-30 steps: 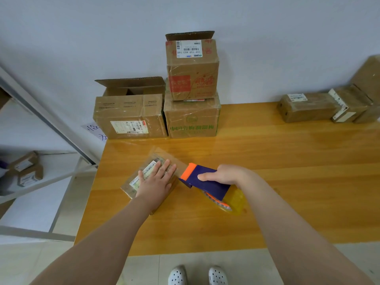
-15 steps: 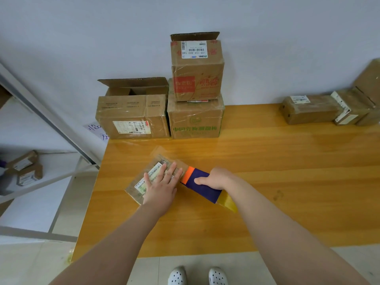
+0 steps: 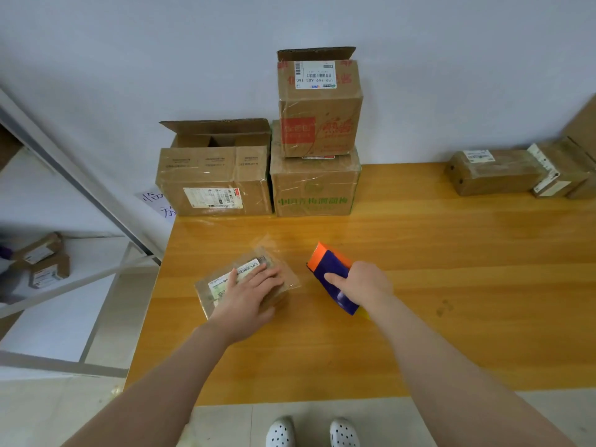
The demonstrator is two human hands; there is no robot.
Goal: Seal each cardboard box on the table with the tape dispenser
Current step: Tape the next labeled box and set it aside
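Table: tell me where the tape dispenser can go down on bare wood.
Widest bare wood: the right half of the table, between the right hand and the parcels at the far right edge. Also free: the band between both hands and the stacked boxes. Crowded: the far left corner, and around the small box under the left hand.

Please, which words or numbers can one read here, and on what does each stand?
"159 A03 160": white label on the top stacked box.
Green Chinese print on the box beneath: blurred.
Handwritten paper on the wall: partly hidden.
Labels on the small box under the left hand and elsewhere: too small.
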